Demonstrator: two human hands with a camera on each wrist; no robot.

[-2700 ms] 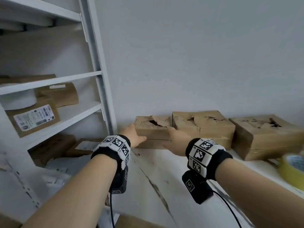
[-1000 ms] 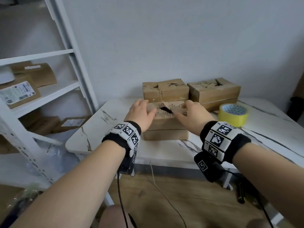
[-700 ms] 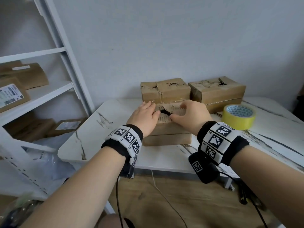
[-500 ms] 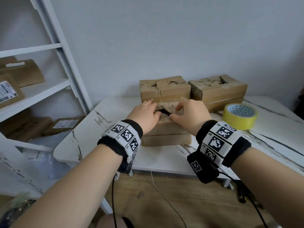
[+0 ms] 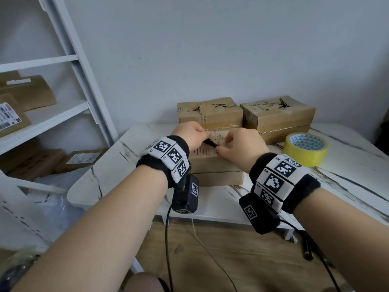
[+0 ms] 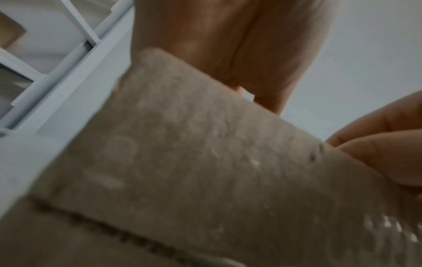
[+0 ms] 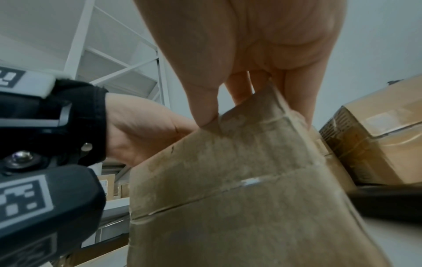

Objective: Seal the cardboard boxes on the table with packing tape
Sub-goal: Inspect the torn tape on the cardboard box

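A worn cardboard box (image 5: 214,163) lies at the front of the white marble table (image 5: 347,186), its top torn open in the middle. My left hand (image 5: 205,134) curls its fingers onto the torn top flap from the left. My right hand (image 5: 223,144) pinches the same flap from the right, thumb in front. In the right wrist view the right hand (image 7: 228,108) has its thumb on the box (image 7: 239,180) at the top edge, fingers behind it. The blurred left wrist view shows the left hand (image 6: 258,97) reaching over the box (image 6: 205,171). A yellow tape roll (image 5: 306,151) lies flat to the right.
Two more torn boxes (image 5: 210,111) (image 5: 277,114) stand against the wall behind the front one. A white shelf unit (image 5: 84,81) with cardboard parcels (image 5: 27,98) is at the left. Cables (image 5: 168,239) hang from my wrists over the wooden floor (image 5: 231,260).
Both hands lay flat on the box top a second ago. Their fingers have since curled in and taken hold of the torn flap at the middle. The box has stayed in place.
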